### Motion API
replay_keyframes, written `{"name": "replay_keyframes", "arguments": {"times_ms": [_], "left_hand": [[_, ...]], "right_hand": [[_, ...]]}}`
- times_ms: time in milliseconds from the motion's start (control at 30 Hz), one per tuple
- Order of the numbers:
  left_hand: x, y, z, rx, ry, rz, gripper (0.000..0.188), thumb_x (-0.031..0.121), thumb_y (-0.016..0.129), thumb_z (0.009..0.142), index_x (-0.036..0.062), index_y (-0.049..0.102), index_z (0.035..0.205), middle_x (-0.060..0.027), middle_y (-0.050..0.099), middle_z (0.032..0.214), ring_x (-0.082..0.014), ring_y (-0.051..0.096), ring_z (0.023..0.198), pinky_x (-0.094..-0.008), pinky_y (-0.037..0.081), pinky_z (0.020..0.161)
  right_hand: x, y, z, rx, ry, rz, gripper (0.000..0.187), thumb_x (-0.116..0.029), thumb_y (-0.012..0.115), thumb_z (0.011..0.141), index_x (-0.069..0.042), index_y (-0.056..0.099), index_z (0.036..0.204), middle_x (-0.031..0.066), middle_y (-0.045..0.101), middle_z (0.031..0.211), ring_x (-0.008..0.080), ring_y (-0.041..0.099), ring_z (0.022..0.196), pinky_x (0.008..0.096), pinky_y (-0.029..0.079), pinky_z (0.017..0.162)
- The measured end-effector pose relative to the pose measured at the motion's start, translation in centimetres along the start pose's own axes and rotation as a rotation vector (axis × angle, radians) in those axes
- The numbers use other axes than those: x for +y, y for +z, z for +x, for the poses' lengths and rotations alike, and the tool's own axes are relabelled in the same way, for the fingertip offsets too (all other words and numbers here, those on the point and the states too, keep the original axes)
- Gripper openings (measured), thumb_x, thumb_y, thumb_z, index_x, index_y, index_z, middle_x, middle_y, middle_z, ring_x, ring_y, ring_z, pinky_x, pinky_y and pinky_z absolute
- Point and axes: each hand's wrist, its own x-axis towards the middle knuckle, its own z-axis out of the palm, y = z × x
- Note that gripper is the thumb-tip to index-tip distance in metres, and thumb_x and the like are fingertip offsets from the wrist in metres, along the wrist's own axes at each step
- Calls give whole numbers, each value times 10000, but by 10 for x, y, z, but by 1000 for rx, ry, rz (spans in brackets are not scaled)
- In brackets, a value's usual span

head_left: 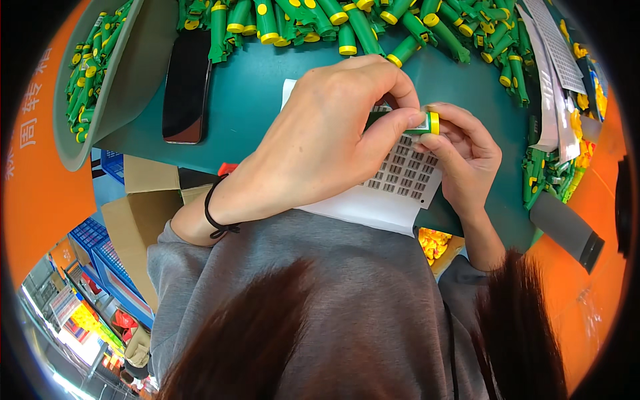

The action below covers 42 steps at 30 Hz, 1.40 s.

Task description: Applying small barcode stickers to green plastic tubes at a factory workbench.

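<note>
In front of my chest, both hands are at a small green tube (412, 130) with a yellow end cap. My right hand (470, 153) pinches the capped end between thumb and fingers. My left hand (333, 127), a black cord on its wrist, is closed, its thumb and fingertips pressed on the tube beside a small white label (422, 124) with a dark printed pattern. Its fingers hide most of the tube's body. Below the hands, a white sheet of small printed labels (400, 175) reaches over the table's near edge, partly covered by my left hand and forearm.
Many green tubes with yellow caps (360, 30) are heaped along the table's (250, 93) far side. A grey-green bin (133, 73) of similar pieces stands left, beside a dark phone (187, 90). More label sheets (543, 80) lie right. An open cardboard box (137, 220) sits lower left.
</note>
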Motion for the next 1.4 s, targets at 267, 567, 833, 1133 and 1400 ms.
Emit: {"name": "replay_keyframes", "arguments": {"times_ms": [267,567,833,1133,1400], "left_hand": [[-11,5,4,-31,-245,-377,109,118,704,950,17,681,983,-55,700,939,-105,644,859,-259,515,778],[-12,0,3,-293,-455,-626,398,370,574,1045,19,710,917,30,582,684,-32,483,633,-221,389,568],[-29,-141,-42,687,-28,283,141,2,597,900,35,717,966,-50,707,891,-143,634,754,-289,510,675],[-45,-13,-21,219,272,422,197,113,789,798,103,742,989,-24,703,1001,-216,660,948,-335,554,734],[-73,14,-24,201,425,384,176,31,793,750,50,719,909,-32,695,930,-219,683,804,-301,555,617]], "right_hand": [[0,-4,3,-26,-61,4,377,119,712,848,76,639,1215,181,627,1227,250,655,1113,357,584,943],[3,-2,4,-62,-57,42,392,123,733,823,57,663,1203,175,628,1251,228,645,1104,348,555,976],[-13,-10,23,-61,-330,-1011,354,-7,752,816,1,686,1164,108,700,1133,235,622,1069,360,440,1026],[1,-4,26,-133,-113,-952,164,-91,795,794,-24,754,938,72,729,911,209,627,910,330,438,903],[10,-3,26,-103,-98,-934,140,-80,782,817,-32,759,946,54,730,893,184,640,909,312,442,886]]}}
